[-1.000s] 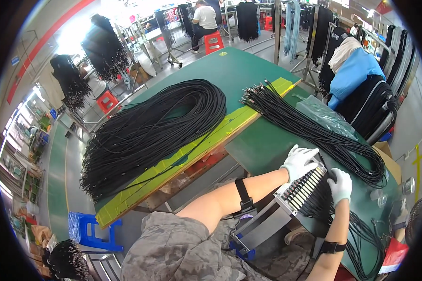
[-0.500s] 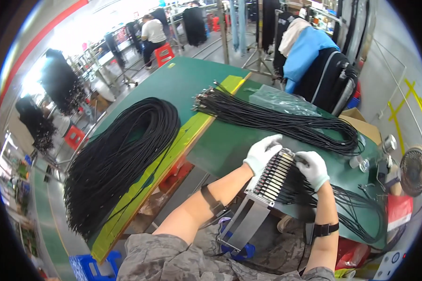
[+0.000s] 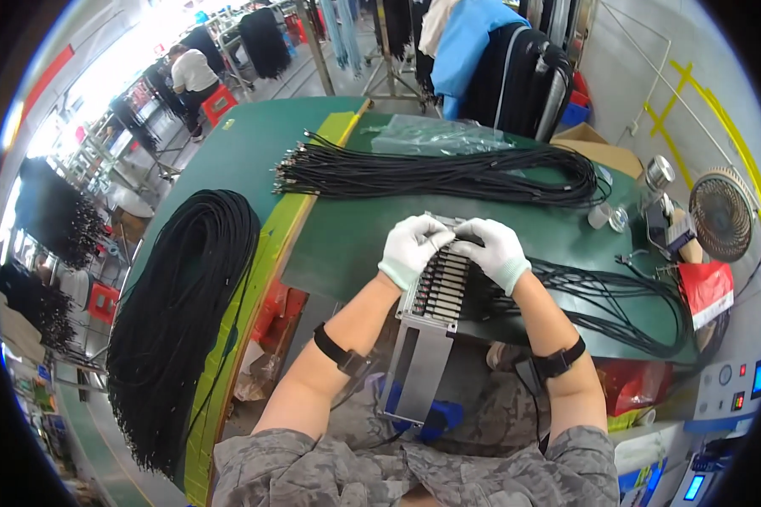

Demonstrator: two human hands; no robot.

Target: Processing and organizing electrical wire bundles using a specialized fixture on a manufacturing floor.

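1. Head view, hands: left hand [image 3: 414, 249] in white glove at the far end of the metal fixture [image 3: 421, 372], from its left side; fingers bent, thumb and index tips brought together in a pinch; can't tell what, if anything, is between them
2. Right hand [image 3: 492, 251], also white-gloved, comes in from the right; fingers curled, tips close to the left hand's over the same end; can't tell whether they grip a cable end or just rest there, detail too small
3. Fixture location: in front of the torso, far end by the green table [image 3: 355, 245], near end over the lap; row of connectors [image 3: 440, 291] lies side by side across its upper part, below the hands; bare metal frame toward the body
4. Loose black cables [image 3: 596, 296] lie on the table right of the fixture, looping at the right end
5. Beyond the hands: long black cable bundle [image 3: 448, 175] across the table, connector ends at left; clear plastic bag [image 3: 435, 135] just behind it
6. Left: large black cable coil [image 3: 182, 313], beside the yellow-taped edge [image 3: 271, 253]
7. Right side: fan [image 3: 720, 218], red packet [image 3: 705, 287]; black straps [image 3: 334, 351] on both forearms; seated co-worker [image 3: 194, 74] in the far background, on a red stool [image 3: 218, 104]
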